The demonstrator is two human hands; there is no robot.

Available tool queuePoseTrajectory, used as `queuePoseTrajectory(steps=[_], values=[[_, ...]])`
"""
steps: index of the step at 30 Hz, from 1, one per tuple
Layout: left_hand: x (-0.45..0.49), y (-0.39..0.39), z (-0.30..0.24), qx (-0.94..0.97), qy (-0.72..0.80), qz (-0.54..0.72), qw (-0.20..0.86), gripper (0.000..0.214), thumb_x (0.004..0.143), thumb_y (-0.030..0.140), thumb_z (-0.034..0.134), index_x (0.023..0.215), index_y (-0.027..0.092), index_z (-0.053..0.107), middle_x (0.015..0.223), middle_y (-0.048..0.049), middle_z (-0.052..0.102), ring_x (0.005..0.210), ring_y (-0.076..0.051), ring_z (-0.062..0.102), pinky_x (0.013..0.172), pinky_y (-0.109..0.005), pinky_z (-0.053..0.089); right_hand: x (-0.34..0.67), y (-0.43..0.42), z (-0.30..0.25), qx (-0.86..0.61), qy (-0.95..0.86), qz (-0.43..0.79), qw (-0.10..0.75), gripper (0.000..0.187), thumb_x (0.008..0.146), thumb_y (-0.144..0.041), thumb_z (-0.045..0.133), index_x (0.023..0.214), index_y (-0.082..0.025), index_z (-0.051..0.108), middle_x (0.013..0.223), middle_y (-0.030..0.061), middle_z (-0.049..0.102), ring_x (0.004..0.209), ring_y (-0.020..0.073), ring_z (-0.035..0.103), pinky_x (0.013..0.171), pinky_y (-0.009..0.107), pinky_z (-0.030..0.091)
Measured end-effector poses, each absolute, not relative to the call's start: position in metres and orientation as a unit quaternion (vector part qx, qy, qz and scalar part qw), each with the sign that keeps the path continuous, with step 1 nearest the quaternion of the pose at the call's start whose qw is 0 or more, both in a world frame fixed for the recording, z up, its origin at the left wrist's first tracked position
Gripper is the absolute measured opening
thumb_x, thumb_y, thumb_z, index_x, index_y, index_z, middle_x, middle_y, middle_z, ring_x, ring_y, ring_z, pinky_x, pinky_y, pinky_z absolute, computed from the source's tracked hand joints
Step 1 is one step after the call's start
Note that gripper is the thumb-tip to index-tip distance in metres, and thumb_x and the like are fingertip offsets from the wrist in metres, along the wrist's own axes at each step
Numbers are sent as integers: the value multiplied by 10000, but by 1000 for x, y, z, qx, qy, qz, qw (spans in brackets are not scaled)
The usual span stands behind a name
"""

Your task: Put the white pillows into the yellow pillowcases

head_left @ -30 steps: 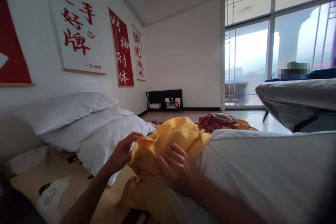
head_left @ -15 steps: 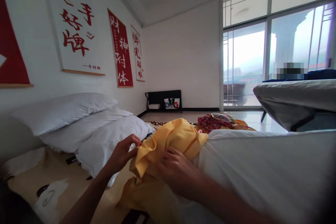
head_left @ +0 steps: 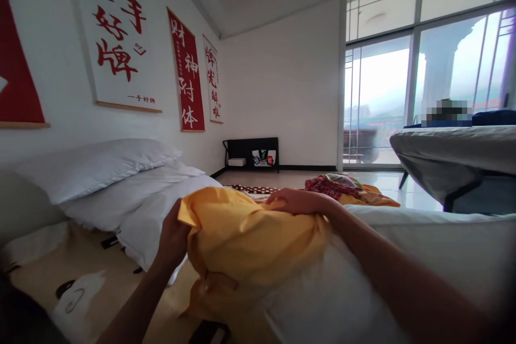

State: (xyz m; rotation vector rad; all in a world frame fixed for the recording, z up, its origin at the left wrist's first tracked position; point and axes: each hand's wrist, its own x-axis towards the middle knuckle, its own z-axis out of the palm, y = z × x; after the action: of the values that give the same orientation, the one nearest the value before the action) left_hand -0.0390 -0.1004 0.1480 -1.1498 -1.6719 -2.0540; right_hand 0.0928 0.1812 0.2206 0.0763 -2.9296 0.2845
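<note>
A yellow pillowcase (head_left: 250, 236) is drawn over the near end of a large white pillow (head_left: 322, 290), which runs off toward the right. My left hand (head_left: 172, 228) pinches the pillowcase at its upper left corner, the fingers partly hidden by the cloth. Along the top edge, my right hand (head_left: 300, 201) is closed over the pillowcase, its fingertips pointing left and its palm facing down. Folds of yellow cloth hang below, above a beige patterned sheet (head_left: 149, 306).
White pillows (head_left: 105, 166) are piled at the left by the wall. Plaid and yellow cloth (head_left: 338, 185) lies beyond my right hand. A second bed (head_left: 455, 156) stands at the right near the glass doors (head_left: 377, 86). A low black stand (head_left: 242, 148) sits by the back wall.
My left hand has shifted left and my right hand has risen to the top edge. Between them, the pillowcase has gone from bunched to spread wider over the pillow.
</note>
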Motion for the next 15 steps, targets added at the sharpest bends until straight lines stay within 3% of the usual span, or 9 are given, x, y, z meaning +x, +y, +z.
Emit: queuePoseTrajectory(steps=[2,4,6,9,12,15], values=[[-44,-98,148,-383,-560,-727,105,239,719,339,670,870,192,559,821,1,619,741,-153,559,664,-237,458,98,186,221,2,-989,99,107,296,872,-385,514,807,-157,692,790,13,673,722,137,582,647,230,403],[-52,-90,150,-364,-532,-762,66,302,711,396,683,883,196,536,874,0,640,758,-153,592,670,-242,469,106,188,229,-48,-981,84,167,400,885,-441,482,629,-155,595,591,-11,543,577,111,466,545,232,311],[-62,-78,154,-338,-501,-796,25,367,656,400,730,883,195,527,865,12,644,740,-145,605,652,-234,469,114,188,239,-98,-955,34,279,419,906,-452,449,608,-168,529,560,-14,476,554,107,392,548,248,257],[-75,-57,161,-304,-478,-824,-19,457,573,379,772,913,190,533,805,28,633,715,-145,612,637,-234,474,122,186,244,-157,-895,-57,413,394,938,-437,390,658,-188,511,604,7,507,581,125,389,588,274,228],[-78,-44,159,-277,-508,-816,-13,447,595,456,736,888,183,538,757,13,628,711,-173,623,628,-261,492,128,187,236,-138,-909,-32,392,389,926,-444,380,642,-191,466,583,4,484,577,126,376,582,269,231],[-70,-48,147,-271,-545,-792,48,443,787,611,502,928,194,552,854,-42,661,797,-212,641,632,-289,507,133,193,228,-79,-936,73,334,408,902,-465,363,602,-189,376,555,-18,415,550,105,346,549,246,259]])
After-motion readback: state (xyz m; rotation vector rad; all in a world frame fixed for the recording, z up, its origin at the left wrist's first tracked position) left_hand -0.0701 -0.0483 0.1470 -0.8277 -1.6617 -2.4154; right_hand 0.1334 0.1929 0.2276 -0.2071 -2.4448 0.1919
